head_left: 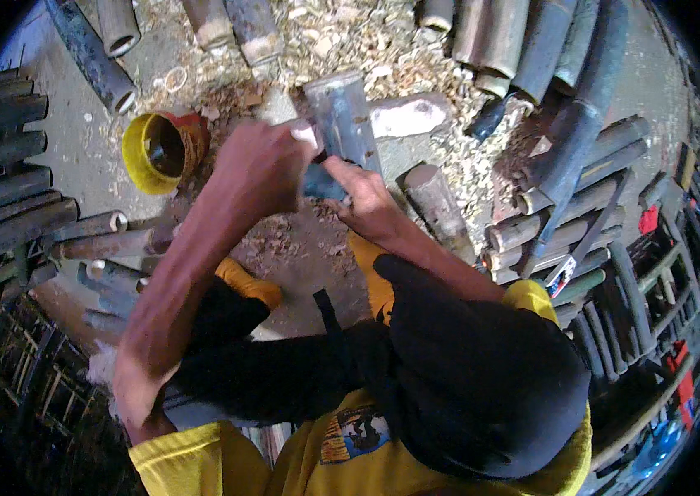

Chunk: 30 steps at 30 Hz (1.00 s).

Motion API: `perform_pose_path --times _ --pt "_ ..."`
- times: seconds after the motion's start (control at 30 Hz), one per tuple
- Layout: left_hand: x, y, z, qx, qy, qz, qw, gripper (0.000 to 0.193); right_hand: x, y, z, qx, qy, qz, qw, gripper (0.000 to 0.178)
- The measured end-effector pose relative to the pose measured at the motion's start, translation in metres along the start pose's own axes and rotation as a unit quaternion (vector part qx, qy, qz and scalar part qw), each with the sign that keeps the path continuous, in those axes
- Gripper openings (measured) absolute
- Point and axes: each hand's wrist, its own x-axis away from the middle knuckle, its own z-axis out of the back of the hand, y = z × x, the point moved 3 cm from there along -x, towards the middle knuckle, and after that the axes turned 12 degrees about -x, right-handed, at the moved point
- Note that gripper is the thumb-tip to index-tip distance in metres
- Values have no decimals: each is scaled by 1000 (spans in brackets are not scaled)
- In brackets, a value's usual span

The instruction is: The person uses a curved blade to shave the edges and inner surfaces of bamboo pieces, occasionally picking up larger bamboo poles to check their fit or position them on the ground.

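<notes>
You face a grey floor (81, 169), thickly strewn ahead of you with pale shavings (403, 41). On it, to your left, sits a yellow-rimmed bucket (136, 157); a short log (437, 202) lies to your right. Bamboo tubes (499, 37) lie along the far side.

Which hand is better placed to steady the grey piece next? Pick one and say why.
Probably the right hand: an extended finger lies at the lower end of the grey piece. The left hand is closed, seemingly around something partly hidden, so looks less free.
</notes>
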Motion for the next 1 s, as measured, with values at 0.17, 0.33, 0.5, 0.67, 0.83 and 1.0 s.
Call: perform_pose_path --times 0.17,0.33,0.5,0.67,0.83,1.0 --pt "37 6 -50 230 -183 159 943 43 17 21 -26 235 -181 29 955 29" --pt "120 155 -197 601 26 348 719 48 44 -2 -45 244 -548 20 800 15" --pt "114 119 -149 615 125 319 710 47 3 -64 -13 152 -316 270 897 40" --pt "41 111 -67 670 249 286 638 57 -2 -80 53 26 -32 -27 999 79" --pt "42 121 -41 401 404 116 814 54 25 -33 47 -286 45 -195 937 54" --pt "56 111 -101 660 316 249 634 46 -6 -47 55 70 -75 -157 982 48"
